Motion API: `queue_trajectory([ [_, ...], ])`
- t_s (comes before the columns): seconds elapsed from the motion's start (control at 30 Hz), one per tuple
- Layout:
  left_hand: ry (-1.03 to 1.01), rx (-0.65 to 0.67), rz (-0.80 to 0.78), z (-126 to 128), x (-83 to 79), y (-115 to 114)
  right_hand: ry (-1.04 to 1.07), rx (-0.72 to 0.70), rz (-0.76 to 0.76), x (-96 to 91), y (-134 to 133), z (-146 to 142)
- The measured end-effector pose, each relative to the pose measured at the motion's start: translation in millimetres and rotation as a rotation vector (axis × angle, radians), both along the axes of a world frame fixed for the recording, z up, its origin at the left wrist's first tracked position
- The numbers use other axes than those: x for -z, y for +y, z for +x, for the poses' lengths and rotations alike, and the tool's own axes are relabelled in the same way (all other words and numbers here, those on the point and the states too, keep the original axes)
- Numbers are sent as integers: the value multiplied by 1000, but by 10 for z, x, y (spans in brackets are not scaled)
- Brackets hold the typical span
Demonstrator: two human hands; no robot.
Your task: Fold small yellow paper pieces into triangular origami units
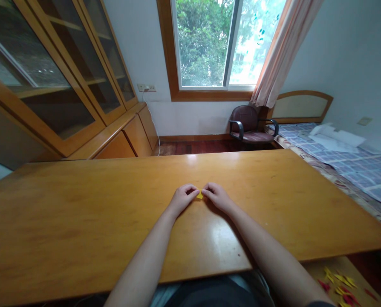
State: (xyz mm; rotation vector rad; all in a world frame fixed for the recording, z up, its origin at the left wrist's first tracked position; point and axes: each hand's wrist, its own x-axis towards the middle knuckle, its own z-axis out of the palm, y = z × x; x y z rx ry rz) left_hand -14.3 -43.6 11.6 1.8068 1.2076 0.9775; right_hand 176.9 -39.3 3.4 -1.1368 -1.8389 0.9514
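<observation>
**Finding 1, risk.** The yellow paper piece (199, 195) is very small and mostly covered by my fingertips. Only a triangular corner shows between them.
- Slippage is the main hazard in my judgement. The bench (82, 213) is smooth and glossy, and so small a piece, pressed from both sides, could skid or turn under uneven pressure and put an edge out of line.
- Over-pinching is a second hazard, since it could crumple or tear thin paper.
- Loss of sight is a third. My own fingers hide the edges, so a fault there could go unnoticed.

**Finding 2, pose.** My left grip (182, 197) and right grip (216, 195) are both closed on the piece. The fingers are curled with the knuckles up, and the tips meet near the middle of the bench. Whether the hands rest on the surface or sit just above it, I cannot tell. My bare forearms run in from the near edge and converge in a narrow V, wrists low.

**Finding 3, surroundings.** Small folded pieces (339, 285), yellow and red, lie on a lower surface at my right, well apart from both hands.
</observation>
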Motion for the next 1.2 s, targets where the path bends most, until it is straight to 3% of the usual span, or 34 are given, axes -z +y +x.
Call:
queue_trajectory([
  [0.57,-145,-30,-61,-46,22,12,149,-23,-126,-1,-21,0],
  [0.87,-52,-30,42,-34,65,10,52,-40,-27,-6,-21,4],
  [1.2,-107,-75,-24,-53,50,16,38,-22,-13,-20,-18,-35],
])
